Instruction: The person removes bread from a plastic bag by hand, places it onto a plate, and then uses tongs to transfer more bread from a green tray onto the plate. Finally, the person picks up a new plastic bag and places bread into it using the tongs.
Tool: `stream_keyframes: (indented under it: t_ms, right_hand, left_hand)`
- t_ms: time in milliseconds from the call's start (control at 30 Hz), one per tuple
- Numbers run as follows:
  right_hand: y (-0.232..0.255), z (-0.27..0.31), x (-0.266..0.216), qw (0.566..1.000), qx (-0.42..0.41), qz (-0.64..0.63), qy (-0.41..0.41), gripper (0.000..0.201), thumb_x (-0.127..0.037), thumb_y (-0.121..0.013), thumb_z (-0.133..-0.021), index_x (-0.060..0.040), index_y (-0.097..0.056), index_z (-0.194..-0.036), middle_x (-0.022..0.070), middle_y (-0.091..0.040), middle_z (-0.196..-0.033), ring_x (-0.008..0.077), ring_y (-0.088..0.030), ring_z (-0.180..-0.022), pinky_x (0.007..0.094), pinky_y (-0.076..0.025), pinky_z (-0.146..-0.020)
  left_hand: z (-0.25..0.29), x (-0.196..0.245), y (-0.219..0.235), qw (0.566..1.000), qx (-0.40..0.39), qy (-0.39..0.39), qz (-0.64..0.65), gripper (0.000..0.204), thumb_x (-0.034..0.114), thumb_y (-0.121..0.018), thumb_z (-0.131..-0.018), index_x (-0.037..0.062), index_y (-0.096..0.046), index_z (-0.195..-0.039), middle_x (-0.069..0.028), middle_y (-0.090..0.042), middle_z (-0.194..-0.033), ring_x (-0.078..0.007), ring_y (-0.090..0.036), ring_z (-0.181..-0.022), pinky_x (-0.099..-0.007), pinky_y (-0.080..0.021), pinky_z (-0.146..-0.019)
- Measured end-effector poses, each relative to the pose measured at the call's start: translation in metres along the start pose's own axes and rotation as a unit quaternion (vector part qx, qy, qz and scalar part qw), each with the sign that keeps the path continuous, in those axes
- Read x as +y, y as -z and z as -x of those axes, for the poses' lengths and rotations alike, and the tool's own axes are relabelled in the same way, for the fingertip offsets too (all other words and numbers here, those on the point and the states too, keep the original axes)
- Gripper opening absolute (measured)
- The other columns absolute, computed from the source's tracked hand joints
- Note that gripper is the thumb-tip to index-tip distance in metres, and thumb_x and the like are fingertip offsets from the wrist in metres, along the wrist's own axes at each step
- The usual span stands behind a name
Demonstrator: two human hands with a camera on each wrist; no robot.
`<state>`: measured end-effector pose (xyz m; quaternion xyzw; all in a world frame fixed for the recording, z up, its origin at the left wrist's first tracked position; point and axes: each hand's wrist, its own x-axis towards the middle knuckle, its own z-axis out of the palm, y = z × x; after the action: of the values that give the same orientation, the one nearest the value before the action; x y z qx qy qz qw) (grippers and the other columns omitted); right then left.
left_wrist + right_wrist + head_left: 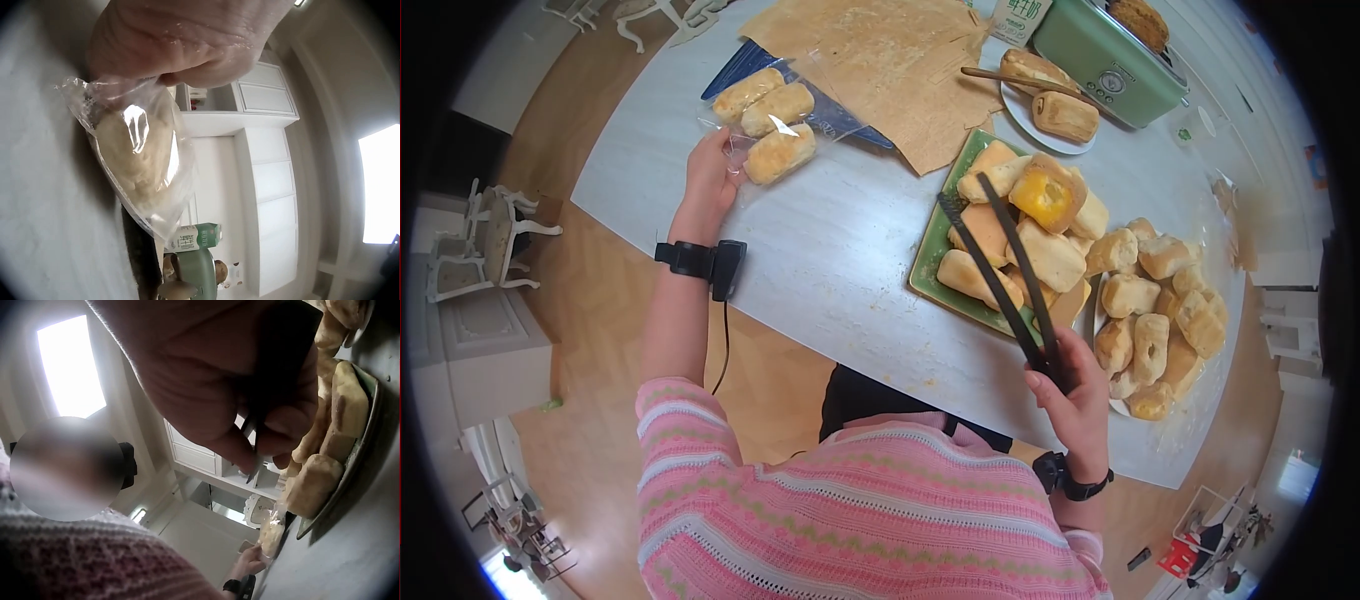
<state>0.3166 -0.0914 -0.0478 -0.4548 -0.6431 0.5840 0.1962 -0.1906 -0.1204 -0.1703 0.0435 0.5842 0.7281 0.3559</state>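
My left hand (714, 178) grips the gathered edge of a clear plastic bag (783, 126) at the table's left side. Inside are three pale golden bread rolls (778, 155), side by side; the left wrist view shows the bag (140, 153) close up, shiny and creased. In my right hand (1078, 410) is a pair of black tongs (1029, 345), arms spread apart. The tongs' tips overlap bread piled on a green square plate (922, 283) in the head view, with nothing between them. One piece on top (1048, 197) has a yellow, glossy face.
A second heap of bread (1152, 345) sits on a white plate to the right. Behind are brown paper (870, 60), a blue flat item (735, 68), a green toaster (1090, 60), a milk carton (1018, 18) and a small plate (1030, 125) with bread and a wooden utensil.
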Motion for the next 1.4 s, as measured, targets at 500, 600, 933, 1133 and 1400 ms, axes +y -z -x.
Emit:
stream_keyframes:
  t_ms: [500,600,933,1133,1400]
  right_hand:
    - [-0.069,-0.093,-0.060,0.987,-0.162,-0.012,-0.009,0.047,-0.007,-0.058,-0.092,-0.0010,-0.046,-0.137,0.0044,-0.054,-0.081,0.0070,-0.055,-0.064,0.0226,-0.047,-0.052]
    - [-0.080,-0.123,-0.066,0.985,-0.174,0.009,-0.017,0.050,-0.008,-0.058,-0.091,-0.0001,-0.044,-0.138,0.0018,-0.055,-0.070,0.0074,-0.053,-0.055,0.0222,-0.044,-0.050]
    - [-0.106,-0.183,-0.076,0.969,-0.216,0.105,-0.064,0.023,-0.009,-0.059,-0.089,0.0005,-0.062,-0.109,0.0022,-0.057,-0.062,0.0092,-0.051,-0.050,0.0247,-0.040,-0.047]
    - [-0.104,-0.173,-0.081,0.964,-0.252,0.059,-0.055,0.035,-0.007,-0.061,-0.087,0.0000,-0.061,-0.121,0.0038,-0.058,-0.063,0.0091,-0.052,-0.050,0.0246,-0.042,-0.047]
    - [-0.114,-0.172,-0.069,0.961,-0.205,0.185,0.017,0.044,-0.009,-0.064,-0.084,0.0000,-0.059,-0.126,0.0094,-0.062,-0.066,0.0155,-0.059,-0.055,0.0290,-0.049,-0.056]
  left_hand:
    - [0.014,0.005,-0.011,0.999,-0.030,-0.015,-0.019,0.025,0.011,-0.036,-0.102,0.0021,-0.047,-0.122,-0.0098,-0.059,-0.106,-0.0178,-0.062,-0.089,-0.0339,-0.056,-0.077]
    - [0.011,0.004,-0.008,0.999,-0.034,-0.013,-0.026,0.033,0.010,-0.033,-0.103,0.0025,-0.041,-0.134,-0.0125,-0.057,-0.119,-0.0203,-0.062,-0.100,-0.0366,-0.055,-0.086]
    - [0.012,0.007,-0.005,0.997,-0.070,0.010,-0.007,0.041,0.010,-0.029,-0.104,0.0051,-0.032,-0.144,-0.0151,-0.053,-0.130,-0.0252,-0.059,-0.112,-0.0401,-0.053,-0.094]
    - [0.013,0.005,-0.002,0.995,-0.092,0.010,0.024,0.042,0.010,-0.030,-0.103,0.0094,-0.032,-0.145,-0.0118,-0.058,-0.119,-0.0216,-0.063,-0.100,-0.0407,-0.056,-0.087]
    - [0.011,-0.005,0.002,0.987,-0.130,0.036,0.092,0.039,0.019,-0.036,-0.103,0.0021,-0.039,-0.138,-0.0178,-0.054,-0.128,-0.0295,-0.059,-0.113,-0.0432,-0.051,-0.096]
